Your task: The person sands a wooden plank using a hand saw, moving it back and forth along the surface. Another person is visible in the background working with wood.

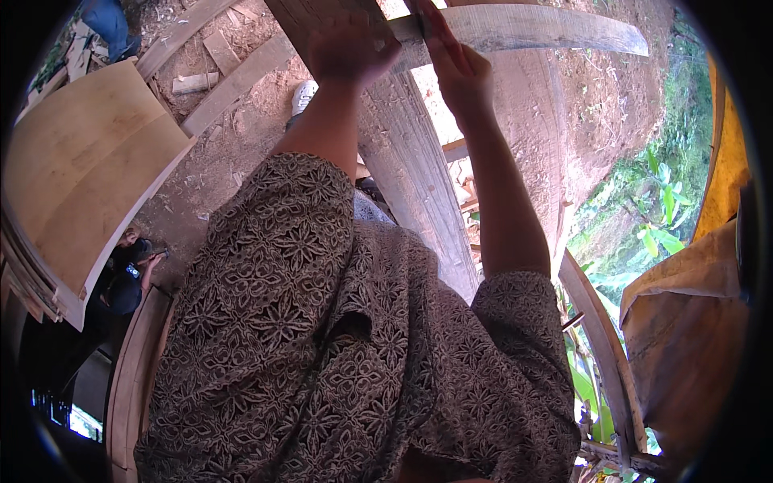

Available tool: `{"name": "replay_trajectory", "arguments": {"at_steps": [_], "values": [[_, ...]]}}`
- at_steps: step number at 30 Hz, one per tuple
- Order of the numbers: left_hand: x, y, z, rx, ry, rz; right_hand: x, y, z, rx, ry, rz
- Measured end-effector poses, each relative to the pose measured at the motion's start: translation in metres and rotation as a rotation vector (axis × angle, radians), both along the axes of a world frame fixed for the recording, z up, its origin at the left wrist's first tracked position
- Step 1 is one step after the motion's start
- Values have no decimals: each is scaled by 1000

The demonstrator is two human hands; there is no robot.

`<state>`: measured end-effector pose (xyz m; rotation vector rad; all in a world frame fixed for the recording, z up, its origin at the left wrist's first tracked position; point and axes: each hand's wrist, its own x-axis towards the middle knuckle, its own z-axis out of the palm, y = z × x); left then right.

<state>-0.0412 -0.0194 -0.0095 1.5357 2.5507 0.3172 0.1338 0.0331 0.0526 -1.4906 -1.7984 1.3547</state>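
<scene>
At the top of the view, both of the person's bare arms reach up and away from a brown patterned shirt (322, 338) toward weathered grey wood. The left hand (348, 48) rests on a thick plank (411, 169) that runs from the top down toward the middle, and its fingers are curled closed over the plank's upper part. The right hand (455, 68) lies flat along a long curved board (523, 28) that sweeps across to the right, its fingers stretched out straight and pressed on the board's edge rather than wrapped around it. The curved board crosses the plank just beside the two hands, which are near each other.

Below the arms lies bare dirt ground (241, 153) with scraps of wood on it, and a white shoe (303, 95) shows just left of the left forearm. A stack of pale bent plywood sheets (88, 177) fills the left side. Beneath that stack another person (129, 278) crouches, seen from above. On the right are green leaves (656, 217), a tan sack (684, 322) and another curved wooden rib (604, 346).
</scene>
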Motion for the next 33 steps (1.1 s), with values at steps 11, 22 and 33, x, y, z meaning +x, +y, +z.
{"name": "replay_trajectory", "arguments": {"at_steps": [11,22,33], "values": [[-5,1,-4,199,-26,18,202,-166,175,-284,-292,-4],[-1,-2,-2,-80,19,-66,-39,42,-17,193,-20,88],[-8,1,-8,184,11,28,174,-163,129,-176,-127,-69]]}}
